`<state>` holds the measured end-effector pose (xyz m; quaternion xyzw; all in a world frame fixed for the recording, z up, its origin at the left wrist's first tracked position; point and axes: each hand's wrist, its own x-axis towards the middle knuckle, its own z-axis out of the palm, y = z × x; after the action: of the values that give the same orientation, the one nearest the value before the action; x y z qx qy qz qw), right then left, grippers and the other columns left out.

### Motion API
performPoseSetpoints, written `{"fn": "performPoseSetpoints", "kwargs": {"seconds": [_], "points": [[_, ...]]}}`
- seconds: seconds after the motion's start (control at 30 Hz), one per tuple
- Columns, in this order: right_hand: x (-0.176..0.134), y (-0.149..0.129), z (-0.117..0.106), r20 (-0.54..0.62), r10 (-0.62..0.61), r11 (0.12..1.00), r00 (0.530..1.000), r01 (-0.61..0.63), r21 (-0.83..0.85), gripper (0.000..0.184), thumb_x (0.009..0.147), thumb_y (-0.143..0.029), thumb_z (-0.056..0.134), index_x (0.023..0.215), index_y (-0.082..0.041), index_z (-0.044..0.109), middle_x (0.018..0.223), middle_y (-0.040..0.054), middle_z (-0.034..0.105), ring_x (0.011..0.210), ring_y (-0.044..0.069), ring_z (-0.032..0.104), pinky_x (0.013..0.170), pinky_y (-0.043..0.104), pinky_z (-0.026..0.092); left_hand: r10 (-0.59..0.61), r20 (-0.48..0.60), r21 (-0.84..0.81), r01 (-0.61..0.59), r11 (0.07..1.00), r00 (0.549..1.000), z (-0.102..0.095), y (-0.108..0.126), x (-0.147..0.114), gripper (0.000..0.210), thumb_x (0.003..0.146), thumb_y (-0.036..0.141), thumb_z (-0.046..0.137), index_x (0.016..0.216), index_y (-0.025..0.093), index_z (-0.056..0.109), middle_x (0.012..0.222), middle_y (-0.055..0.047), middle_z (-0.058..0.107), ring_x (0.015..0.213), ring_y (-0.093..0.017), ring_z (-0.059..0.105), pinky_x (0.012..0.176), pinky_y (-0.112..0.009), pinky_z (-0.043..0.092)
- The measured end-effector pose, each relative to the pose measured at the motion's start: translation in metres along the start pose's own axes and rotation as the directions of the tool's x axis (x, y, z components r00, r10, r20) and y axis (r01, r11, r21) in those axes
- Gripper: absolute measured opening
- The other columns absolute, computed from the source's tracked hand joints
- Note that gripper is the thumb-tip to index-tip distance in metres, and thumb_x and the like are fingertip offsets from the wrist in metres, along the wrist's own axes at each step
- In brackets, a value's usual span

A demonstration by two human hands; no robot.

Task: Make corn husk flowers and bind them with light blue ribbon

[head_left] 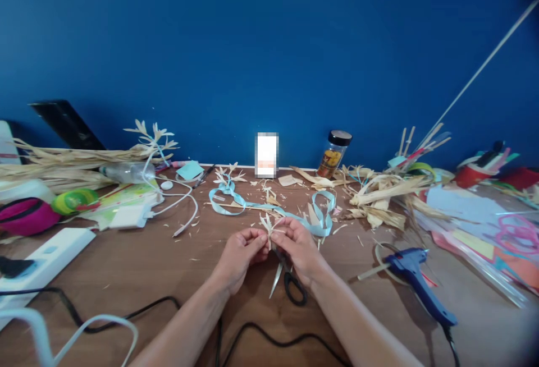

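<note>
- We count two hands: one left hand (244,252) and one right hand (297,246).
- We surely see two husk flowers, one in our hands (268,224), one farther back (229,174); the cluster (156,133) at left we cannot count.
- We find one pair of scissors (295,290).
- We find one glue gun (421,277).
- We have one black-lidded jar (332,152), one clear bottle (129,172), one power strip (54,257).

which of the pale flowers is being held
The front-centre flower, pinched between the left hand and right hand; the other pale flowers are farther back, untouched.
</note>
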<state>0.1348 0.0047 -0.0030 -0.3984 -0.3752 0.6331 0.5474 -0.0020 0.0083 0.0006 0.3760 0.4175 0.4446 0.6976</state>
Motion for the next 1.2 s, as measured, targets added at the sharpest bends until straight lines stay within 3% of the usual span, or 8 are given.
{"fn": "performPoseSetpoints", "kwargs": {"seconds": [0.4, 0.93, 1.2], "points": [[-0.0007, -0.0029, 0.0020, -0.011, -0.025, 0.999, 1.000, 0.025, -0.034, 0.027, 0.066, -0.022, 0.069, 0.088, -0.019, 0.055, 0.056, -0.0072, 0.056, 0.047, 0.007, 0.045, 0.049, 0.019, 0.034, 0.013, -0.031, 0.012, -0.012, 1.000, 0.999, -0.0001, -0.0026, -0.0003, 0.016, 0.067, 0.027, 0.067, 0.068, 0.013, 0.060, 0.061, 0.002, 0.057, 0.054, -0.006, 0.052, 0.058, -0.020, 0.046], [-0.0015, 0.0014, 0.0064, -0.074, -0.094, 0.993, 0.993, 0.089, -0.073, 0.024, 0.066, -0.020, 0.067, 0.086, -0.019, 0.053, 0.058, -0.0070, 0.057, 0.051, 0.008, 0.051, 0.055, 0.021, 0.039, 0.034, -0.110, 0.038, -0.030, 0.999, 0.993, 0.0026, -0.0054, 0.0007, 0.017, 0.065, 0.027, 0.069, 0.071, 0.012, 0.063, 0.065, 0.000, 0.058, 0.059, -0.008, 0.052, 0.060, -0.021, 0.047], [0.0004, 0.0022, 0.0064, -0.073, -0.083, 0.995, 0.994, 0.079, -0.062, 0.024, 0.067, -0.020, 0.066, 0.087, -0.018, 0.053, 0.055, -0.0076, 0.054, 0.047, 0.006, 0.043, 0.050, 0.019, 0.034, 0.018, -0.076, -0.016, -0.019, 1.000, 0.997, 0.0013, -0.0030, -0.0005, 0.016, 0.066, 0.027, 0.068, 0.066, 0.012, 0.062, 0.062, 0.001, 0.056, 0.057, -0.008, 0.052, 0.060, -0.021, 0.047]]}}
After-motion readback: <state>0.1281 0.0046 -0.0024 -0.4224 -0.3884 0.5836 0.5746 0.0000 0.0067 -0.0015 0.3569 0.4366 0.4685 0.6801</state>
